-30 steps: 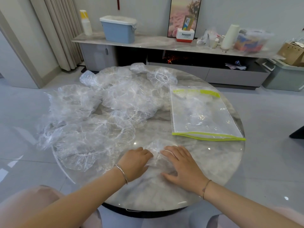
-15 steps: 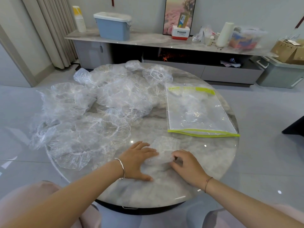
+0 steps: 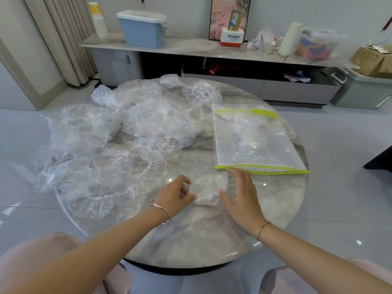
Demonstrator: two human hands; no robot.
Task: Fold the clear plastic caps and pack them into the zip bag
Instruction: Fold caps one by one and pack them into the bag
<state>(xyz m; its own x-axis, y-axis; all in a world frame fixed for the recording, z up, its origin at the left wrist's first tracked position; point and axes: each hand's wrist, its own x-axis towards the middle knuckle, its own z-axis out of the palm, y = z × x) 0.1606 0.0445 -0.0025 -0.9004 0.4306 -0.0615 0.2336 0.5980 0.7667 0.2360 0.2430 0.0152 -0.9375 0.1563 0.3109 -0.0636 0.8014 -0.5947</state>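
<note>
Head view: a folded cap (image 3: 206,192) on the table (image 3: 201,236) is pinched by curled fingers of the left hand (image 3: 174,195) and touched by the straight-fingered right hand (image 3: 241,198), just before the bag (image 3: 254,141). Little seems packed; a large pile (image 3: 118,149) is left unfolded.

Round grey marble-patterned table (image 3: 212,240), glossy top. Behind it, a long low grey sideboard with pale stone top (image 3: 191,46).

On the sideboard, left to right:
- white bottle with yellow top (image 3: 98,20)
- blue plastic tub with white lid (image 3: 143,28)
- white-and-red Panasonic box (image 3: 232,37), in front of a framed pink picture (image 3: 222,13)
- white upright cylinder (image 3: 289,39), possibly a paper roll

Beige pleated curtain (image 3: 61,39) far left. Brown cardboard box (image 3: 369,60) on a grey-green storage bin (image 3: 360,90), far right.
</note>
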